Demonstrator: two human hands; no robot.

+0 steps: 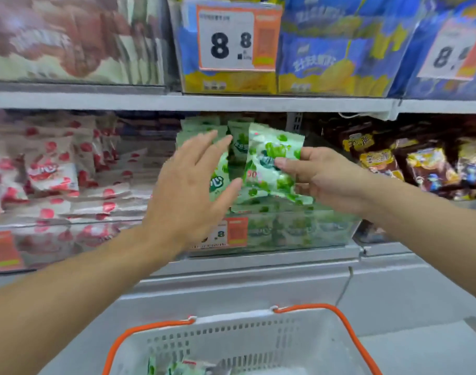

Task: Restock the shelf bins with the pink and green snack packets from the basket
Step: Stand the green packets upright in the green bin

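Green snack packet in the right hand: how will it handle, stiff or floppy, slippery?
The green snack packet looks puffy and crinkled, so probably soft and light. The right hand holds it up by one edge alone, which suggests little weight. Its film is glossy, so it may slip from a loose pinch. The left hand is spread open beside it.

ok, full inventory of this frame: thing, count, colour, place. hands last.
green snack packet: one, green and white, held over the middle bin
green packets in bin: many, count unclear, middle clear bin on the lower shelf
pink packets: many, white with red-pink marks, bin to the left
brown packets: several, brown and yellow, bin to the right
blue packets: several, blue and yellow, upper shelf
price tag: one, white and orange, upper bin front
basket: one, white with orange handles, bottom centre, a few green packets inside
left hand: open, fingers spread before the green bin
right hand: pinches the green snack packet
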